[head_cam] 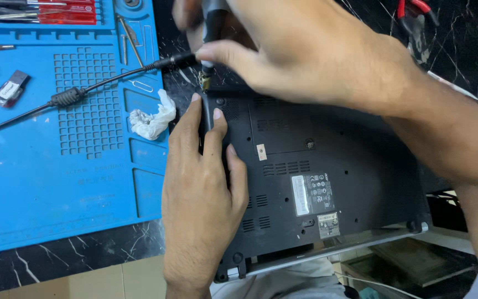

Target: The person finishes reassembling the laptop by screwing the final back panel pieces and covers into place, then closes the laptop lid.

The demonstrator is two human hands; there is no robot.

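- Working a fastener at the far-left corner of the laptop underside (316,166) is, by judgement, the step in hand: the bit of the electric screwdriver (212,33) stands just above that corner, close to a screw recess.
- The laptop lies base-up on the dark marbled counter (84,252), its near edge overhanging the counter's near edge and its left edge just beside the blue work mat (40,182).
- The right hand (305,55) is wrapped closed around the screwdriver body, forefinger laid along the tool toward the bit; the tool is held close to upright.
- The left hand (203,194) lies flat and open on the laptop's left edge, gripping nothing; its fingertips (196,101) reach up beside the bit and appear to steady it.
- The next move calls, by judgement, for the bit to seat squarely in the screw head, with the left hand pressing the case down so it cannot shift.
- A black cable (67,97) runs across the mat toward the tool; a crumpled white tissue (151,119) lies at the mat's right edge, and red-handled screwdrivers (65,11) at its far edge.
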